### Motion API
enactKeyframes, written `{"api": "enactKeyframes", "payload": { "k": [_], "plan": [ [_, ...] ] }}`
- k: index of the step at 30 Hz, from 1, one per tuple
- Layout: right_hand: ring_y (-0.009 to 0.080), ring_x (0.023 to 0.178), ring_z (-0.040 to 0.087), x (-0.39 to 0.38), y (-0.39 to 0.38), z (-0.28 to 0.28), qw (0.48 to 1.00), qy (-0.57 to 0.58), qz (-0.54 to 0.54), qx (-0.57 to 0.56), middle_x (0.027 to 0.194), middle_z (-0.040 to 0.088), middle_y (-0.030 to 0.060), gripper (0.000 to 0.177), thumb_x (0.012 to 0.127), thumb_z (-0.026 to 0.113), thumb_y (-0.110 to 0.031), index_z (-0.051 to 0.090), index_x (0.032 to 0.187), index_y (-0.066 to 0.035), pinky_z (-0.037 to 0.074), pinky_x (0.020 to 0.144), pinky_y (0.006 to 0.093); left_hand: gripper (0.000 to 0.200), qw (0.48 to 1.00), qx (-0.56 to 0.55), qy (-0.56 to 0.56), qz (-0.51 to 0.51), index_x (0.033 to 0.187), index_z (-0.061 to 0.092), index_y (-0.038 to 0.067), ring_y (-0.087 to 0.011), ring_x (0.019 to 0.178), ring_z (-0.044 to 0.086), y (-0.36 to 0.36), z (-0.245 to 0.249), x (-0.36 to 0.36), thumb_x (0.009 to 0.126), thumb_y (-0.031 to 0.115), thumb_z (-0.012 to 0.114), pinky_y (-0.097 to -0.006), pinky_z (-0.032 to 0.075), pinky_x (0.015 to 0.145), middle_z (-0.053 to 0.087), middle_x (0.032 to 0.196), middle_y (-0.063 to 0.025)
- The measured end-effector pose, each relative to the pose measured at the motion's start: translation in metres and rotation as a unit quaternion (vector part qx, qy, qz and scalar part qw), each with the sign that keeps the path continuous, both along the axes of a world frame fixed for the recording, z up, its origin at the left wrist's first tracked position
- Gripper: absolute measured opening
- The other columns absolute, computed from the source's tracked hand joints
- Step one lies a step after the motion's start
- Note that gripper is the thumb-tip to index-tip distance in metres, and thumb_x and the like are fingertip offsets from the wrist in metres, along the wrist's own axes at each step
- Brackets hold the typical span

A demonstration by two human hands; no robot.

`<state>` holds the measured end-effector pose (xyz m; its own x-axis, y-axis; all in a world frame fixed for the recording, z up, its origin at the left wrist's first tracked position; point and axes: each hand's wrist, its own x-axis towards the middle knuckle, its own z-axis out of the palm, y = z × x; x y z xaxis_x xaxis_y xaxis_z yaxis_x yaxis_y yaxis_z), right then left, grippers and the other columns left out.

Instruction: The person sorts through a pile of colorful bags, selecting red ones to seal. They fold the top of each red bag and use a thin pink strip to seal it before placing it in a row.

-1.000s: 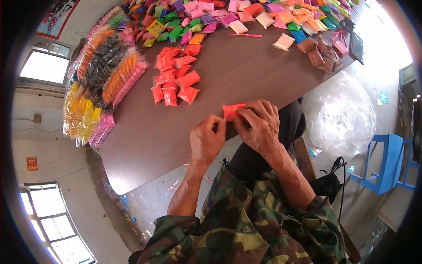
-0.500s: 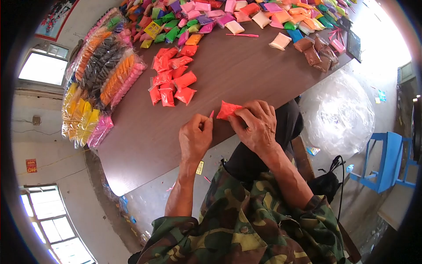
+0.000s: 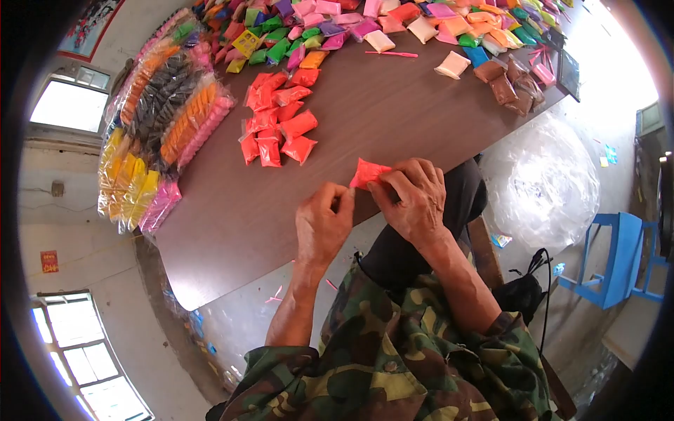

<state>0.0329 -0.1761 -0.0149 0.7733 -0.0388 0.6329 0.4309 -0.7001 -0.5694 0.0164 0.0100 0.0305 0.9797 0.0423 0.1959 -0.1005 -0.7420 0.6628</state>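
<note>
You have the red packet (image 3: pixel 369 172) raised just above the table's near edge, between your two hands. Your right hand (image 3: pixel 413 193) pinches its right end between thumb and fingers, which seems meant to steady it and leave the other end within reach of your left hand (image 3: pixel 325 219). That left hand is curled, its fingertips right at the packet's left corner; whether they grip the corner or some slim thing, you cannot tell from here.

Beyond, the red pile (image 3: pixel 270 123) lies apart from the mixed heap (image 3: pixel 344 24) at the far side, perhaps to keep one colour together. The brown packets (image 3: pixel 505 90) sit in their own cluster to the right, probably for the same reason. A pink stick (image 3: pixel 391 54) lies flat in front of the heap.

The table (image 3: pixel 393 105) is dark brown and smooth, with glare at its near left corner. Bagged bundles (image 3: pixel 165 105) line its left side. On the floor (image 3: pixel 242 302) are pink scraps (image 3: pixel 274 298); to the right sit a mass of clear plastic (image 3: pixel 544 186) and a blue chair (image 3: pixel 621 259). Daylight comes through the window (image 3: pixel 81 347).
</note>
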Motion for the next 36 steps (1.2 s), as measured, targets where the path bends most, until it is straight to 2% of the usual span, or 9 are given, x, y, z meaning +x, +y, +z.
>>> {"api": "enactKeyframes", "payload": {
  "k": [2,5,9,15,18,21,27,33,36],
  "plan": [
    [0.0280,0.102,0.069,0.000,-0.001,-0.001,1.000,-0.002,0.006,0.003,0.101,0.071,0.0015,0.024,0.076,0.095,-0.018,0.077,0.092,-0.014,0.050,0.087,0.0418,0.019,1.000,0.017,0.000,0.003,0.090,0.072,0.005,-0.0344,0.065,0.070,-0.002,-0.008,0.001,0.099,0.020,0.080,-0.0445,0.053,0.062,0.071,0.075,-0.0147],
    [0.0278,0.104,0.069,0.000,-0.004,-0.002,1.000,-0.001,0.016,0.005,0.104,0.072,0.0010,0.023,0.079,0.094,-0.019,0.079,0.096,-0.014,0.050,0.088,0.0419,0.020,0.998,0.057,-0.022,0.024,0.088,0.071,0.004,-0.0343,0.066,0.070,0.013,-0.016,0.011,0.099,0.018,0.080,-0.0438,0.054,0.063,0.071,0.076,-0.0150],
    [0.0274,0.109,0.070,-0.001,-0.005,-0.001,1.000,0.007,0.019,-0.002,0.110,0.074,0.0003,0.024,0.083,0.091,-0.018,0.081,0.105,-0.015,0.050,0.090,0.0417,0.015,0.997,-0.062,0.000,-0.052,0.092,0.073,0.003,-0.0351,0.070,0.070,0.006,0.009,0.014,0.098,0.015,0.079,-0.0441,0.054,0.065,0.072,0.078,-0.0156],
    [0.0266,0.118,0.067,-0.003,-0.010,-0.001,0.998,0.013,0.050,-0.022,0.114,0.071,0.0011,0.024,0.088,0.088,-0.018,0.080,0.111,-0.017,0.049,0.093,0.0430,0.015,0.998,0.048,0.024,-0.019,0.095,0.075,0.002,-0.0351,0.072,0.071,0.016,-0.006,0.034,0.098,0.015,0.080,-0.0427,0.055,0.067,0.073,0.082,-0.0174],
    [0.0275,0.118,0.067,-0.004,-0.010,0.000,0.998,0.020,0.046,-0.031,0.117,0.071,0.0013,0.025,0.088,0.087,-0.018,0.080,0.112,-0.017,0.049,0.094,0.0429,0.015,0.999,-0.002,0.045,-0.028,0.095,0.077,0.004,-0.0359,0.073,0.072,0.018,0.008,0.036,0.098,0.018,0.079,-0.0433,0.055,0.067,0.073,0.083,-0.0169],
    [0.0276,0.119,0.066,-0.003,-0.009,-0.005,0.998,0.013,0.048,-0.030,0.119,0.071,0.0016,0.026,0.088,0.087,-0.018,0.080,0.112,-0.017,0.048,0.094,0.0424,0.017,0.994,-0.005,-0.010,-0.113,0.096,0.076,0.000,-0.0183,0.069,0.068,0.001,0.013,0.027,0.100,0.016,0.077,-0.0369,0.053,0.065,0.074,0.080,-0.0143],
    [0.0275,0.119,0.067,-0.003,-0.012,0.001,0.998,0.009,0.058,-0.027,0.119,0.072,0.0020,0.026,0.088,0.088,-0.017,0.080,0.112,-0.017,0.049,0.093,0.0425,0.017,0.995,0.086,0.030,-0.051,0.098,0.078,0.001,-0.0206,0.070,0.070,0.016,0.007,0.049,0.100,0.018,0.078,-0.0375,0.054,0.066,0.075,0.082,-0.0147],
    [0.0278,0.119,0.068,-0.002,-0.011,-0.010,0.999,-0.005,0.053,-0.009,0.121,0.074,0.0025,0.025,0.088,0.088,-0.015,0.080,0.111,-0.016,0.049,0.094,0.0422,0.016,0.990,0.062,0.048,-0.118,0.098,0.079,0.002,-0.0209,0.070,0.072,-0.001,0.014,0.038,0.100,0.018,0.078,-0.0371,0.054,0.066,0.073,0.079,-0.0141],
    [0.0281,0.120,0.068,-0.003,-0.013,-0.006,0.998,0.002,0.066,-0.010,0.120,0.075,0.0029,0.024,0.087,0.088,-0.015,0.080,0.110,-0.016,0.050,0.095,0.0424,0.016,0.989,0.136,0.004,-0.063,0.098,0.079,0.003,-0.0221,0.071,0.073,0.009,0.008,0.052,0.099,0.019,0.079,-0.0383,0.054,0.065,0.074,0.081,-0.0144]
  ]
}}
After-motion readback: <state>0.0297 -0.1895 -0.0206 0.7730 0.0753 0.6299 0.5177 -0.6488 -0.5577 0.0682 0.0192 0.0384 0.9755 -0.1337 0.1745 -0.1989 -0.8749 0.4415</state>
